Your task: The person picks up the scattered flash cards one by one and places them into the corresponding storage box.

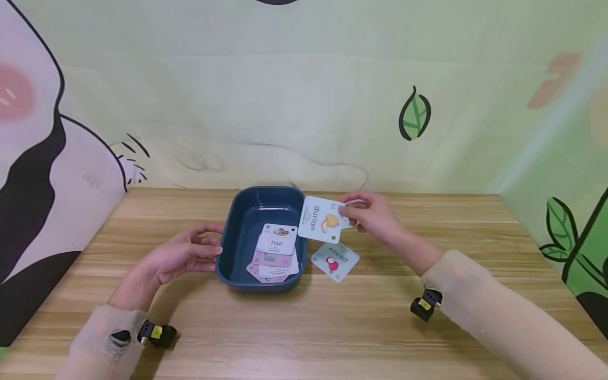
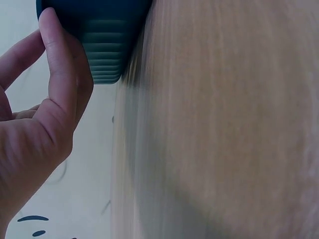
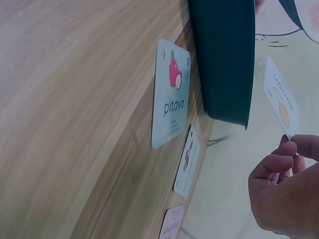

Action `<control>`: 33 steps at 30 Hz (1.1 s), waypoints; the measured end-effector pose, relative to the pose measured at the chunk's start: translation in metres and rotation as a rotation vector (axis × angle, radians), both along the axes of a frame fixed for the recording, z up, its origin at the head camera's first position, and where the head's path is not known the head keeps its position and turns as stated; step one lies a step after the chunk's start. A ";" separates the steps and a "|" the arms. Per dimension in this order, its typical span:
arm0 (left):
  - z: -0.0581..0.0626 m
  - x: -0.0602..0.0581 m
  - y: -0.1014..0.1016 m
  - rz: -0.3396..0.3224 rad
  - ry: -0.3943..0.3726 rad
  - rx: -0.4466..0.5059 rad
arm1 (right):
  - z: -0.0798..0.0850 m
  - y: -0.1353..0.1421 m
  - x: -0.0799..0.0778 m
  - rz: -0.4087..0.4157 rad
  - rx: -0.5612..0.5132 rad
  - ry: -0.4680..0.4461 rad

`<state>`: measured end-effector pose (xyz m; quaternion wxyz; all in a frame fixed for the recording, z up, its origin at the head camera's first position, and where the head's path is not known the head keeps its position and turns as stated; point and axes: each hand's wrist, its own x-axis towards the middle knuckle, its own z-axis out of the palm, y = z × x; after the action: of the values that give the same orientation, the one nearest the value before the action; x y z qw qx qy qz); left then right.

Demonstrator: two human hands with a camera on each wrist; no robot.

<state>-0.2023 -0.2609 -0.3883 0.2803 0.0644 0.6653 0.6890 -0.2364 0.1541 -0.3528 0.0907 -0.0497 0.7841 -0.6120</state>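
Note:
My right hand [image 1: 372, 214] pinches a durian card [image 1: 315, 232] by its edge, over the right rim of a dark blue bin [image 1: 230, 272]. The right wrist view shows the durian card [image 3: 281, 99] raised above the table. With its fingertips, my left hand [image 1: 185, 250] touches the bin's left side near the rim; the left wrist view shows a fingertip on the bin's ribbed wall [image 2: 102, 45]. Inside the bin lies a loose pile of cards, a fish card [image 1: 277, 240] on top. The cards beneath are partly covered.
A pitaya card [image 1: 334, 261] lies on the wooden table [image 1: 332, 327] right of the bin. Beyond it, the right wrist view shows a white card [image 3: 187, 162] and a pinkish card [image 3: 172, 222]. A printed cloth backdrop [image 1: 304, 121] rises behind the table.

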 end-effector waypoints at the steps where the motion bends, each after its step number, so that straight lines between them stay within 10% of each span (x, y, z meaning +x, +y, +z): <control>1: 0.000 0.000 0.000 -0.001 0.001 0.000 | 0.001 -0.002 0.000 0.004 -0.005 0.001; 33: -0.002 -0.001 0.000 0.009 0.003 -0.019 | -0.007 -0.067 -0.018 0.035 0.071 0.058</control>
<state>-0.2034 -0.2607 -0.3904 0.2770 0.0596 0.6725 0.6837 -0.2541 0.0872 -0.3603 0.0804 -0.0779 0.8067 -0.5803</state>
